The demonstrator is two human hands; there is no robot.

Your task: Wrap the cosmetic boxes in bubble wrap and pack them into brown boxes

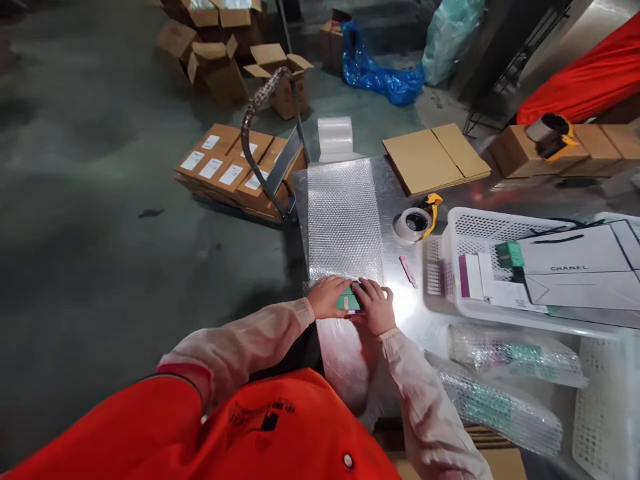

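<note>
A small green box with a dark part beside it lies at the near end of a bubble wrap sheet. My left hand grips the green box from its left side. From the right, my right hand closes round the dark end, its fingers over the top. Part of what lies between the hands is hidden by the fingers. To the right of my right hand, a pink box cutter rests on the metal table.
A tape dispenser stands behind the cutter. Right of it, a white basket holds a paper bag and small boxes. Bubble-wrapped bundles lie in front. Flat cardboard is at the back; a loaded trolley stands left.
</note>
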